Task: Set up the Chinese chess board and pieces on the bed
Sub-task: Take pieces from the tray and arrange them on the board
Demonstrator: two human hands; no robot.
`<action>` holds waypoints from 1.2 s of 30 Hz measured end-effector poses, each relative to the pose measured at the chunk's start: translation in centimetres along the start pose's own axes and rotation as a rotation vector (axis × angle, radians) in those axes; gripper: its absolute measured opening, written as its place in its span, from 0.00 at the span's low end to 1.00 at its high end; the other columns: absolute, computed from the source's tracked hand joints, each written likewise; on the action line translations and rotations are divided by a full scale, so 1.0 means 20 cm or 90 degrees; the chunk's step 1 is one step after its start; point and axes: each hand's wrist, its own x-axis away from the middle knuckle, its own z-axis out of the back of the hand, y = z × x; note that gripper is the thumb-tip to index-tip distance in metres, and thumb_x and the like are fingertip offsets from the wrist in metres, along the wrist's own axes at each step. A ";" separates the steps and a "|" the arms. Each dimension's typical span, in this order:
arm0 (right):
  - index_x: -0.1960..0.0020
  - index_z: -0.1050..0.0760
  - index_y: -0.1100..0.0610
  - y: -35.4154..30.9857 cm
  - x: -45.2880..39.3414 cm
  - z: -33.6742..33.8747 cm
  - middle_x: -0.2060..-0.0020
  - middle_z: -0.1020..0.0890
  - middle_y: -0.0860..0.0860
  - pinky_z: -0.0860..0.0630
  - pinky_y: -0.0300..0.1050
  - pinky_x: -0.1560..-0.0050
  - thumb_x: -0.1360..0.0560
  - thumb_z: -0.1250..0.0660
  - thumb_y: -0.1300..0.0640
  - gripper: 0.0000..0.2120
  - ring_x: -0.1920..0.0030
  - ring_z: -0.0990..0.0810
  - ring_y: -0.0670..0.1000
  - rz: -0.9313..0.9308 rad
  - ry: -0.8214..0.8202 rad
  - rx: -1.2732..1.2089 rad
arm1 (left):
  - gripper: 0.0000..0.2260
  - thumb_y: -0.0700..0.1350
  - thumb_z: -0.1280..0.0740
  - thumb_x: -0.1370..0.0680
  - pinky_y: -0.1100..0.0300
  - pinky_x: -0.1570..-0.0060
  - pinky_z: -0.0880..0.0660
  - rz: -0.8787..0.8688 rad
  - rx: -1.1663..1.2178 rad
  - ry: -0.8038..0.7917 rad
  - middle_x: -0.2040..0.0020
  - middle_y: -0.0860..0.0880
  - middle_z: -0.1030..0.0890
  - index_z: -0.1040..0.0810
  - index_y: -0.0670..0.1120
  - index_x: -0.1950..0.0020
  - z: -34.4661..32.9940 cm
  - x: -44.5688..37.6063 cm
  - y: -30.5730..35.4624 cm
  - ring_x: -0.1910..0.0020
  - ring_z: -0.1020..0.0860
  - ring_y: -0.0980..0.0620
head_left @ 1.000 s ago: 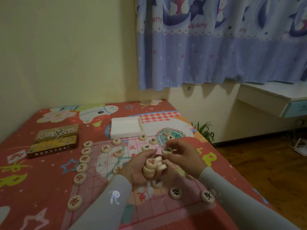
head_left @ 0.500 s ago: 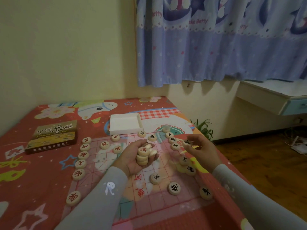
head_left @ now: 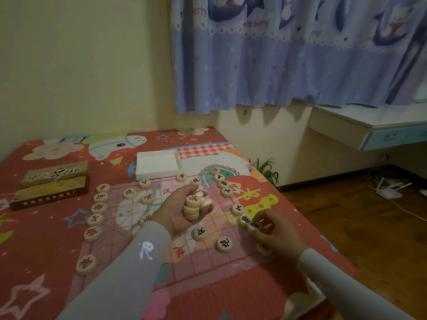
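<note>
Over the board [head_left: 143, 229] — both hands [head_left: 275, 229] gripping pieces [head_left: 193, 205].

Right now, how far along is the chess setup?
Roughly halfway. Done: the board lies on the bed, red pieces line its left edge, black pieces its right. In hand: the right hand is setting a piece down. Left: the stack in the left hand.
</note>
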 end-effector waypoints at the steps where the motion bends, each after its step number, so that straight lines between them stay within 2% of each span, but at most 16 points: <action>1: 0.54 0.26 0.45 0.00 0.01 -0.01 0.56 0.23 0.41 0.31 0.32 0.60 0.29 0.26 0.52 0.09 0.56 0.24 0.43 -0.002 -0.009 0.023 | 0.12 0.48 0.38 0.21 0.61 0.76 0.23 0.003 -0.003 0.000 0.62 0.40 0.22 0.25 0.39 0.54 -0.01 0.00 -0.02 0.63 0.21 0.41; 3: 0.52 0.25 0.46 0.00 0.02 -0.01 0.55 0.23 0.43 0.30 0.33 0.59 0.29 0.27 0.49 0.09 0.56 0.24 0.44 -0.005 -0.012 0.061 | 0.12 0.48 0.38 0.21 0.61 0.77 0.23 0.009 -0.010 0.000 0.64 0.40 0.21 0.25 0.39 0.55 -0.04 0.02 -0.04 0.64 0.21 0.41; 7: 0.52 0.25 0.46 0.03 0.02 -0.01 0.54 0.22 0.45 0.25 0.42 0.54 0.29 0.29 0.48 0.08 0.54 0.24 0.46 -0.038 -0.062 0.112 | 0.13 0.48 0.38 0.21 0.61 0.78 0.23 0.012 -0.020 0.010 0.65 0.40 0.21 0.25 0.40 0.57 -0.04 0.06 -0.06 0.63 0.21 0.41; 11: 0.52 0.26 0.46 -0.02 0.02 0.00 0.52 0.22 0.47 0.30 0.39 0.55 0.28 0.28 0.49 0.08 0.52 0.24 0.46 -0.032 -0.029 0.086 | 0.14 0.49 0.39 0.20 0.61 0.79 0.24 0.011 -0.028 0.009 0.65 0.40 0.21 0.25 0.40 0.59 -0.02 0.07 -0.07 0.62 0.22 0.41; 14: 0.54 0.25 0.46 -0.14 -0.01 0.01 0.56 0.22 0.41 0.31 0.34 0.56 0.28 0.28 0.50 0.07 0.54 0.24 0.39 0.043 0.021 0.043 | 0.14 0.49 0.38 0.21 0.60 0.80 0.24 0.008 -0.036 0.011 0.66 0.40 0.21 0.25 0.40 0.59 -0.02 0.08 -0.08 0.62 0.22 0.41; 16: 0.55 0.23 0.48 -0.26 -0.03 -0.01 0.58 0.21 0.41 0.30 0.33 0.57 0.28 0.28 0.50 0.06 0.55 0.23 0.39 0.103 0.023 0.007 | 0.14 0.50 0.38 0.21 0.60 0.79 0.24 0.006 -0.040 0.023 0.65 0.40 0.20 0.24 0.39 0.57 -0.03 0.09 -0.10 0.62 0.21 0.40; 20: 0.54 0.22 0.51 -0.49 -0.06 -0.08 0.58 0.20 0.42 0.31 0.29 0.59 0.28 0.29 0.45 0.10 0.56 0.24 0.39 0.160 0.001 -0.020 | 0.14 0.50 0.37 0.21 0.61 0.73 0.24 -0.012 -0.078 0.054 0.67 0.44 0.23 0.23 0.41 0.60 -0.04 0.10 -0.12 0.70 0.24 0.49; 22: 0.53 0.22 0.52 -0.56 -0.09 -0.11 0.58 0.19 0.44 0.27 0.36 0.56 0.29 0.30 0.43 0.13 0.55 0.23 0.42 0.150 -0.019 0.005 | 0.15 0.50 0.37 0.21 0.61 0.70 0.25 -0.023 -0.100 0.075 0.69 0.47 0.23 0.23 0.43 0.62 -0.04 0.11 -0.13 0.72 0.26 0.51; 25: 0.53 0.22 0.53 -0.63 -0.12 -0.17 0.58 0.18 0.46 0.23 0.46 0.51 0.29 0.30 0.45 0.13 0.55 0.21 0.46 0.142 -0.048 0.029 | 0.15 0.50 0.38 0.21 0.63 0.72 0.27 -0.034 -0.121 0.083 0.74 0.48 0.24 0.23 0.43 0.63 0.00 0.11 -0.11 0.78 0.30 0.53; 27: 0.53 0.22 0.52 -0.66 -0.14 -0.20 0.58 0.18 0.46 0.23 0.47 0.51 0.30 0.29 0.45 0.12 0.55 0.21 0.45 0.147 -0.047 0.001 | 0.13 0.50 0.37 0.21 0.63 0.70 0.25 -0.046 -0.104 0.086 0.72 0.49 0.24 0.23 0.44 0.60 0.05 0.12 -0.08 0.74 0.29 0.54; 30: 0.56 0.23 0.49 -0.70 -0.17 -0.23 0.60 0.18 0.45 0.22 0.43 0.53 0.30 0.28 0.46 0.08 0.56 0.20 0.42 0.147 -0.006 -0.080 | 0.10 0.50 0.37 0.21 0.59 0.68 0.21 -0.066 -0.064 0.101 0.67 0.47 0.22 0.23 0.44 0.54 0.12 0.16 -0.02 0.69 0.23 0.49; 33: 0.57 0.23 0.49 -0.72 -0.18 -0.25 0.62 0.19 0.44 0.20 0.42 0.55 0.29 0.28 0.50 0.05 0.59 0.20 0.42 0.159 -0.009 -0.129 | 0.12 0.50 0.39 0.20 0.61 0.74 0.22 -0.080 0.001 0.078 0.62 0.42 0.22 0.25 0.40 0.54 0.22 0.25 0.07 0.67 0.22 0.45; 36: 0.55 0.23 0.49 -0.74 -0.15 -0.30 0.61 0.19 0.44 0.21 0.37 0.56 0.28 0.28 0.51 0.05 0.59 0.21 0.41 0.180 -0.057 -0.124 | 0.14 0.50 0.39 0.20 0.60 0.79 0.23 -0.131 0.025 0.153 0.57 0.40 0.22 0.25 0.39 0.56 0.36 0.34 0.15 0.63 0.22 0.41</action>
